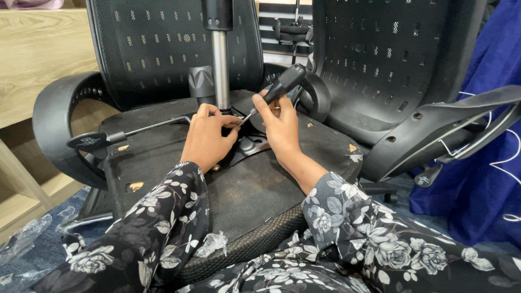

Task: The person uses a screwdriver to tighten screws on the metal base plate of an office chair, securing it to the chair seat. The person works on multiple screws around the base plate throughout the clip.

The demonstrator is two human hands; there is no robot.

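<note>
An upside-down black office chair seat [255,190] lies in front of me, its underside up. A metal gas cylinder [220,70] rises from the mechanism plate [251,145] at its middle. My right hand [279,127] grips a black-handled screwdriver [279,89], its tip angled down toward the plate near the cylinder's base. My left hand [206,138] rests on the plate beside the tip, fingers pinched there; what they pinch is too small to tell. Both sleeves are black with white flowers.
A lever with a black paddle [89,141] sticks out left. A curved black armrest [54,125] stands at left, mesh chair backs [163,43] behind, another chair part [434,130] at right. Blue cloth [488,179] hangs at far right. Clear plastic wrap [27,239] lies on the floor.
</note>
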